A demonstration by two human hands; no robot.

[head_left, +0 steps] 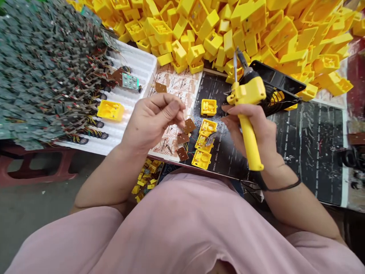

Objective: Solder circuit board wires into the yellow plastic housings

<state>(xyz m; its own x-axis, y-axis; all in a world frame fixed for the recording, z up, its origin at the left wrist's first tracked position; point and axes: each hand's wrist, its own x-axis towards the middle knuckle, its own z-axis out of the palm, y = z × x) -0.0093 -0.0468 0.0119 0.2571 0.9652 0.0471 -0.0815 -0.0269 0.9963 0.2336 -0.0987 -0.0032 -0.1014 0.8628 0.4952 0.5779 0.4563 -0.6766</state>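
Observation:
My right hand (252, 127) is wrapped round a yellow gun-shaped tool (248, 133), its metal tip pointing away from me. My left hand (159, 120) is pinched, fingertips together, over the patterned paper; whatever it may hold is too small to make out. Between my hands, several small yellow housings (208, 107) lie in a column on the black board, open side up. Brown circuit boards (183, 153) with thin wires lie just left of them. Something greyish, hard to make out, rests over one of the lower housings.
A big heap of yellow housings (196, 53) spans the back. Many green circuit boards (42, 76) fill the left, partly on a white foam tray (137, 62). A black fan (276, 78) stands behind the tool. One yellow housing (110, 110) sits on the foam.

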